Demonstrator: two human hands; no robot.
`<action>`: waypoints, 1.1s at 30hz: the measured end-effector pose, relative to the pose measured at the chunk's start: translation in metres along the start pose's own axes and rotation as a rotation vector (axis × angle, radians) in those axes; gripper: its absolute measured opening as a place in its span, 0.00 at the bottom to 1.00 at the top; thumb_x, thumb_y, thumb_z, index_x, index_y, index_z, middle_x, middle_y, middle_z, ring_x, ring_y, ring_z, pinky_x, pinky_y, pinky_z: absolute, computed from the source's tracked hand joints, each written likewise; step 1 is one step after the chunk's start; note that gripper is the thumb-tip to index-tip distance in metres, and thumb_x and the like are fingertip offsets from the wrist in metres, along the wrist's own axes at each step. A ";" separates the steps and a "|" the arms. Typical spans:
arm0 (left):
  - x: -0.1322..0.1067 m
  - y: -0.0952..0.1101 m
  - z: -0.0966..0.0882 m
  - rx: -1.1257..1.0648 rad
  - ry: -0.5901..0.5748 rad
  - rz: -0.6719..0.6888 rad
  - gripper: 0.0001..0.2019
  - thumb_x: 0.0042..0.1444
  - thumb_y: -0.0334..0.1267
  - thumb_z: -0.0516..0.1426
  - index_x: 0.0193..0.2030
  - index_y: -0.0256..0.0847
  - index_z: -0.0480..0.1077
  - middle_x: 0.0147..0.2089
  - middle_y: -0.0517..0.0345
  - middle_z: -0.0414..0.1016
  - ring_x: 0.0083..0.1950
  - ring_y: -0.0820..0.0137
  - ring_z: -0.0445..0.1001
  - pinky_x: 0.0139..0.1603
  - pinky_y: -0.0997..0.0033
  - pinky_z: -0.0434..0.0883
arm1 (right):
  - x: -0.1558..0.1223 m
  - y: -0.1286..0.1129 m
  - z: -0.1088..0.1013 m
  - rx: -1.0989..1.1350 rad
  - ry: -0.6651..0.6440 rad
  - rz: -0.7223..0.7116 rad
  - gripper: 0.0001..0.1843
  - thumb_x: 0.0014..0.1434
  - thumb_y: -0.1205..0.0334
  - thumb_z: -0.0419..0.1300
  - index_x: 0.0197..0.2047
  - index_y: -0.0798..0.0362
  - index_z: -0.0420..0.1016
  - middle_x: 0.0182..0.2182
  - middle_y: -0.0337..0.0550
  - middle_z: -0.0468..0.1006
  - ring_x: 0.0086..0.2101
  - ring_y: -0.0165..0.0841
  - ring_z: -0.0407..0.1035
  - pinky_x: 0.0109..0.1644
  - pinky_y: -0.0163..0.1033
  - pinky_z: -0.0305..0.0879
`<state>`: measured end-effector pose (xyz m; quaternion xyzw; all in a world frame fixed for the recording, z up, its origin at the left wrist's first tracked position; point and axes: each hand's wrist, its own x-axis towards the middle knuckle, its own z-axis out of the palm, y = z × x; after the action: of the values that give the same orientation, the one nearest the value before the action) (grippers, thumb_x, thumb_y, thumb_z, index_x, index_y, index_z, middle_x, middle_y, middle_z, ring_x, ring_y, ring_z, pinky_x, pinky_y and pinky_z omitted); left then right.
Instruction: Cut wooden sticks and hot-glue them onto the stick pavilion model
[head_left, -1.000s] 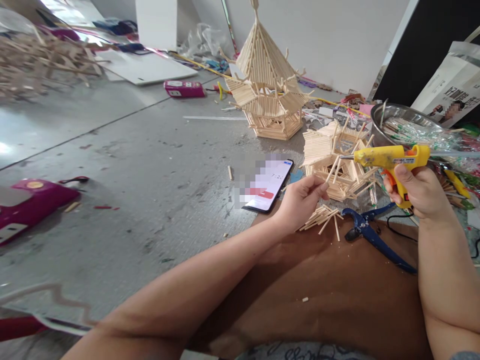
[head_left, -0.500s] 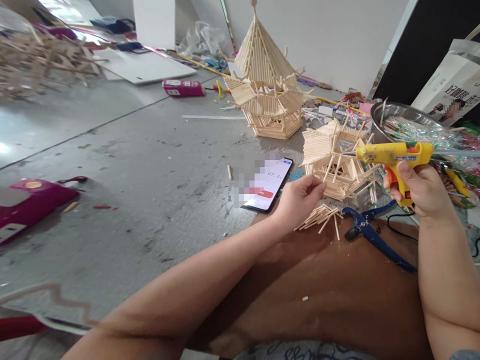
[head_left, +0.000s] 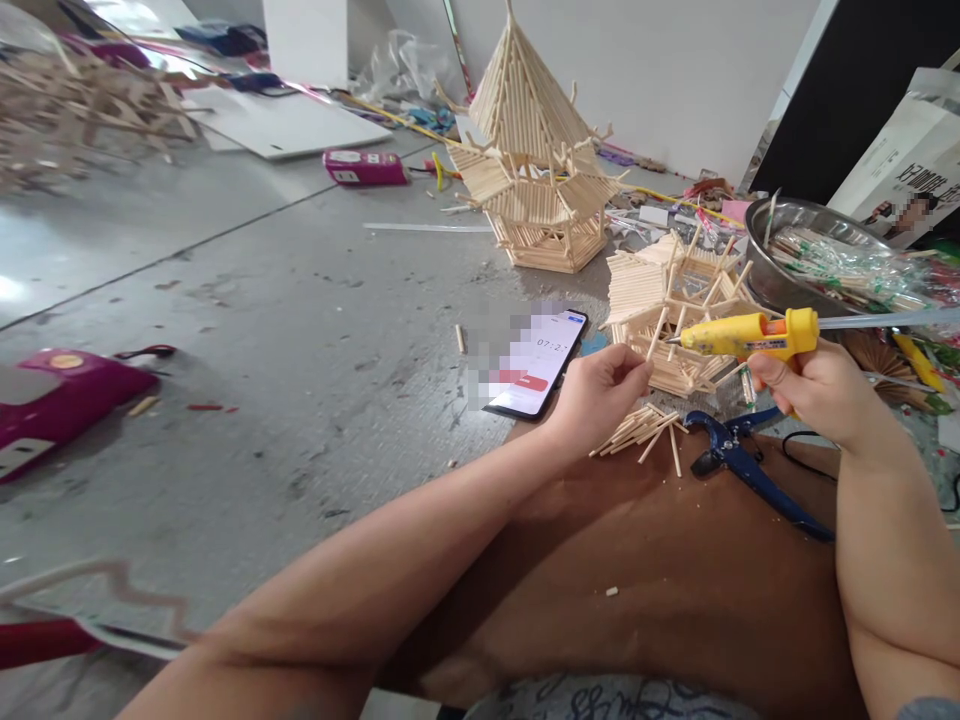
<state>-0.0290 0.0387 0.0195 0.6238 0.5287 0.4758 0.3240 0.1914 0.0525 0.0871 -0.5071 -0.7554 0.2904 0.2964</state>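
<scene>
My left hand [head_left: 598, 390] pinches a short wooden stick [head_left: 660, 335] that points up and to the right. My right hand [head_left: 821, 395] grips a yellow glue gun [head_left: 750, 335], and its nozzle sits close to the stick's upper end. Just behind them stands a small unfinished stick structure [head_left: 667, 310]. A loose pile of cut sticks [head_left: 645, 432] lies on my brown-clad leg under the left hand. Blue cutters [head_left: 742, 465] rest beside the pile.
A finished stick pagoda [head_left: 536, 170] stands further back on the grey floor. A phone [head_left: 540, 365] lies lit left of my left hand. A steel bowl [head_left: 795, 260] with wrapped sticks is at the right. Magenta boxes [head_left: 364, 168] and scraps lie around.
The glue gun has dropped and moved left, so its nozzle now reaches the stick's tip. My left hand has barely shifted.
</scene>
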 end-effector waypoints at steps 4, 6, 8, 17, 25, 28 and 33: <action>0.000 0.000 0.000 0.013 -0.007 0.002 0.08 0.50 0.36 0.52 0.22 0.37 0.64 0.20 0.62 0.69 0.22 0.79 0.64 0.22 0.79 0.62 | -0.002 -0.007 0.000 -0.235 -0.024 0.030 0.17 0.53 0.47 0.53 0.23 0.51 0.68 0.12 0.37 0.63 0.20 0.32 0.61 0.25 0.37 0.55; 0.000 0.001 0.000 0.017 -0.008 -0.002 0.08 0.50 0.36 0.52 0.22 0.38 0.64 0.20 0.62 0.69 0.22 0.79 0.64 0.22 0.79 0.62 | -0.003 -0.009 0.000 -0.293 -0.013 0.007 0.19 0.53 0.46 0.52 0.22 0.51 0.68 0.11 0.37 0.61 0.21 0.33 0.62 0.26 0.38 0.55; 0.000 0.002 -0.001 0.022 -0.009 -0.004 0.08 0.49 0.36 0.52 0.22 0.38 0.63 0.20 0.62 0.69 0.23 0.79 0.65 0.22 0.79 0.62 | -0.003 -0.009 0.000 -0.317 0.002 -0.043 0.18 0.53 0.46 0.52 0.22 0.50 0.68 0.11 0.37 0.61 0.21 0.33 0.63 0.26 0.38 0.56; 0.000 0.003 -0.001 0.023 -0.014 0.004 0.08 0.50 0.36 0.52 0.22 0.38 0.64 0.20 0.63 0.69 0.22 0.79 0.64 0.22 0.79 0.61 | -0.005 -0.013 0.002 -0.443 0.037 -0.160 0.17 0.55 0.47 0.50 0.31 0.51 0.72 0.21 0.41 0.72 0.28 0.36 0.68 0.32 0.39 0.61; 0.000 0.003 -0.001 0.020 -0.025 -0.010 0.08 0.50 0.36 0.52 0.22 0.38 0.63 0.20 0.63 0.69 0.22 0.80 0.64 0.23 0.78 0.61 | -0.007 -0.016 0.003 -0.419 0.044 -0.125 0.16 0.54 0.48 0.53 0.35 0.50 0.73 0.31 0.43 0.76 0.34 0.38 0.69 0.37 0.41 0.61; 0.000 0.002 -0.001 0.021 -0.024 -0.008 0.08 0.50 0.36 0.52 0.22 0.38 0.63 0.21 0.62 0.69 0.22 0.80 0.63 0.23 0.78 0.61 | -0.007 -0.016 0.003 -0.445 0.041 -0.152 0.16 0.55 0.48 0.52 0.37 0.50 0.73 0.32 0.43 0.76 0.34 0.38 0.69 0.36 0.41 0.61; 0.000 0.002 -0.001 0.011 -0.029 -0.004 0.08 0.50 0.36 0.52 0.22 0.38 0.64 0.21 0.62 0.69 0.22 0.79 0.64 0.23 0.78 0.61 | -0.008 -0.017 0.003 -0.485 0.044 -0.185 0.16 0.56 0.49 0.50 0.35 0.49 0.73 0.31 0.43 0.76 0.33 0.37 0.69 0.34 0.40 0.62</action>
<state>-0.0291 0.0381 0.0214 0.6314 0.5276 0.4632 0.3292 0.1820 0.0393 0.0965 -0.4984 -0.8393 0.0615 0.2081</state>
